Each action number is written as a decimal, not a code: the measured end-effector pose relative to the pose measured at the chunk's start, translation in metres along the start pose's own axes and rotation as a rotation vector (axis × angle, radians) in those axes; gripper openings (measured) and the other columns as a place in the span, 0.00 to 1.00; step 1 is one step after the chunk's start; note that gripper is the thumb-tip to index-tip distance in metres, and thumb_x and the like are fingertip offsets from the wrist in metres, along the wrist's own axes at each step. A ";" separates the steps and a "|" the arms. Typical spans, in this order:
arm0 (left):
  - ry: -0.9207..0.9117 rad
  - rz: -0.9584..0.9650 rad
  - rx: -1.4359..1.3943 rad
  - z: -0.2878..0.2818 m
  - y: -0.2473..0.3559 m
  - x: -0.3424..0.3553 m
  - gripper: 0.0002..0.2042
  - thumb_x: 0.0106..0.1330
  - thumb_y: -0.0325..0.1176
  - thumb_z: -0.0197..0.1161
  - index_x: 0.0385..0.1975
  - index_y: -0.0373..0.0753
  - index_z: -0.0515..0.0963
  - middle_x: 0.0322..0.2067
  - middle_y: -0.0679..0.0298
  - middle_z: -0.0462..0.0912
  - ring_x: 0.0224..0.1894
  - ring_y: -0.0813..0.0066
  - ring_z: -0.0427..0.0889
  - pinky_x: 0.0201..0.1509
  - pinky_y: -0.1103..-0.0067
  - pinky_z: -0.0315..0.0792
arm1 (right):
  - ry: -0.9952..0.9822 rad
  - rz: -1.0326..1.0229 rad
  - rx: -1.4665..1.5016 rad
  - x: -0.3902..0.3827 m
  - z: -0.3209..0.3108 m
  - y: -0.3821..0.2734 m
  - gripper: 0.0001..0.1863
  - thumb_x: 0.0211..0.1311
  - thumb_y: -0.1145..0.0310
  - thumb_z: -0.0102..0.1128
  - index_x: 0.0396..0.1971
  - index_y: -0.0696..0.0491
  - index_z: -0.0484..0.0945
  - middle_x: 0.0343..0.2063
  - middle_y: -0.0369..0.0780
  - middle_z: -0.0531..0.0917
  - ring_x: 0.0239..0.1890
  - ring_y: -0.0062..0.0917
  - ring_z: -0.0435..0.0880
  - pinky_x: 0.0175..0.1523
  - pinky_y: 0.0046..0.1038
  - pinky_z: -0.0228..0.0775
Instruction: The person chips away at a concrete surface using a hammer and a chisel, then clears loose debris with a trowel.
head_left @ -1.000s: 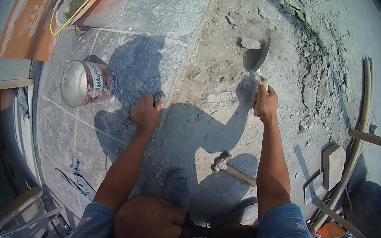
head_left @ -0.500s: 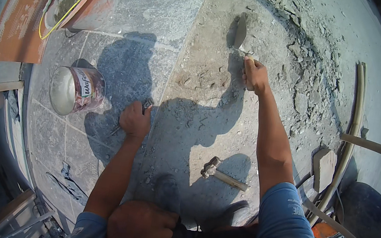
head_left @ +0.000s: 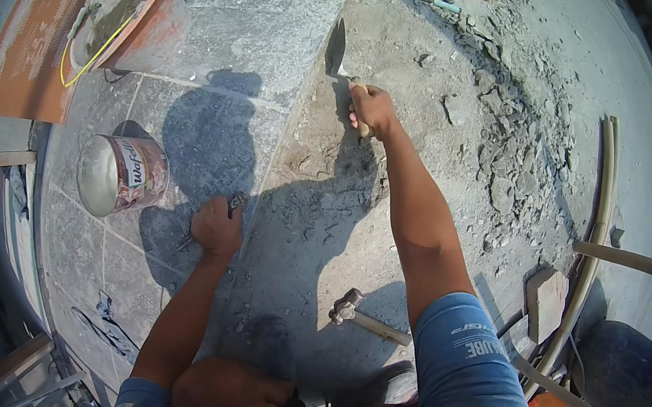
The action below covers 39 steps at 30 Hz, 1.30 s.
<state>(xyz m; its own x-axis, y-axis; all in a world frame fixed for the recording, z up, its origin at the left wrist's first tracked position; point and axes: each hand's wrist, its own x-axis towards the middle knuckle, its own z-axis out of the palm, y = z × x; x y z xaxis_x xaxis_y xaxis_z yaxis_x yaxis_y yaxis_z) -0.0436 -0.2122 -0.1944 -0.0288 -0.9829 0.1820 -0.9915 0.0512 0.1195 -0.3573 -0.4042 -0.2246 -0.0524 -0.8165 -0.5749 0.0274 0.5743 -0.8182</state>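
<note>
Out ahead of the left grip and off to its right, the right grip is wrapped around the handle of a trowel. Its long axis runs forward and a bit left from that fist, tip pointing away from the person, beside the tiles. Can't tell if it's touching the dirt. Left grip's curled round some metal tool. Hammer lies well behind the right grip, head leftward.
</note>
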 end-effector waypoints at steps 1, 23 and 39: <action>-0.002 -0.001 -0.002 0.000 -0.001 0.000 0.13 0.50 0.36 0.68 0.24 0.40 0.69 0.22 0.58 0.73 0.27 0.53 0.74 0.29 0.62 0.65 | -0.002 0.001 0.003 0.005 -0.006 0.002 0.19 0.63 0.55 0.55 0.30 0.60 0.73 0.19 0.38 0.75 0.14 0.20 0.72 0.19 0.24 0.66; 0.034 0.050 0.099 -0.003 -0.012 0.001 0.15 0.51 0.41 0.69 0.27 0.43 0.69 0.24 0.63 0.73 0.29 0.60 0.76 0.30 0.66 0.69 | -0.044 0.146 -0.085 -0.176 -0.073 0.070 0.18 0.64 0.55 0.56 0.34 0.58 0.75 0.19 0.37 0.76 0.13 0.18 0.72 0.17 0.22 0.66; 0.033 0.073 0.170 -0.002 -0.018 -0.001 0.15 0.57 0.46 0.64 0.28 0.43 0.69 0.24 0.60 0.76 0.30 0.60 0.78 0.31 0.66 0.71 | -0.073 0.069 -0.195 -0.261 -0.064 0.101 0.19 0.63 0.54 0.56 0.36 0.59 0.77 0.18 0.37 0.76 0.13 0.19 0.74 0.17 0.22 0.66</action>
<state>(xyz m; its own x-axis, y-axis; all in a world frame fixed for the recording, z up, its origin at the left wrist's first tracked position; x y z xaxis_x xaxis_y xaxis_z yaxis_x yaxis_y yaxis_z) -0.0260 -0.2116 -0.1947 -0.1001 -0.9713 0.2160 -0.9942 0.0888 -0.0611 -0.4045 -0.1296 -0.1570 0.0156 -0.7729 -0.6343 -0.1652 0.6237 -0.7640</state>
